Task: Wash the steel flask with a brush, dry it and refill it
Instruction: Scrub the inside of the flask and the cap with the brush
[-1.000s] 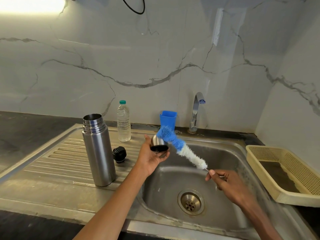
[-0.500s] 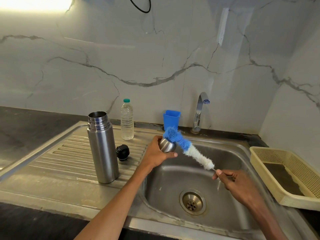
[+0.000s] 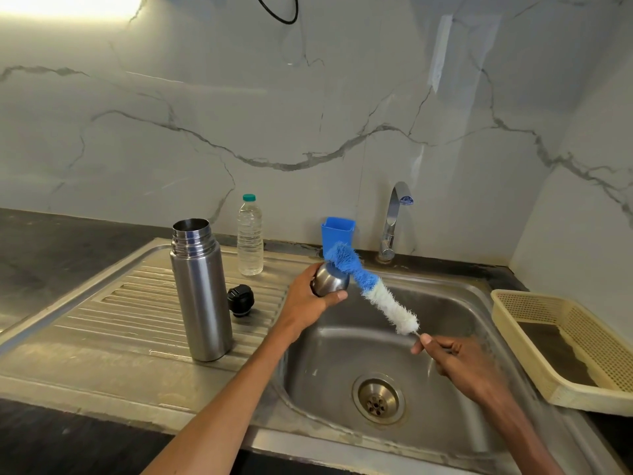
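Observation:
The tall steel flask [image 3: 200,289] stands upright and uncapped on the ribbed drainboard, left of the sink basin. Its black stopper [image 3: 240,299] lies just to its right. My left hand [image 3: 308,303] grips the flask's small steel cup lid [image 3: 329,281] over the basin's left edge, its rounded outside facing me. My right hand [image 3: 455,361] pinches the thin handle of a blue and white bottle brush [image 3: 368,287]. The brush's blue tip lies against the far side of the cup lid.
A plastic water bottle [image 3: 250,238] with a green cap stands at the back of the drainboard. A blue holder [image 3: 337,233] and the tap [image 3: 394,221] are behind the steel sink [image 3: 342,358]. A cream basket [image 3: 568,347] sits on the right.
My left hand has turned the cup lid, so its dark opening faces away and its steel outside faces me. The brush tip stays against the lid, and my right hand has shifted slightly.

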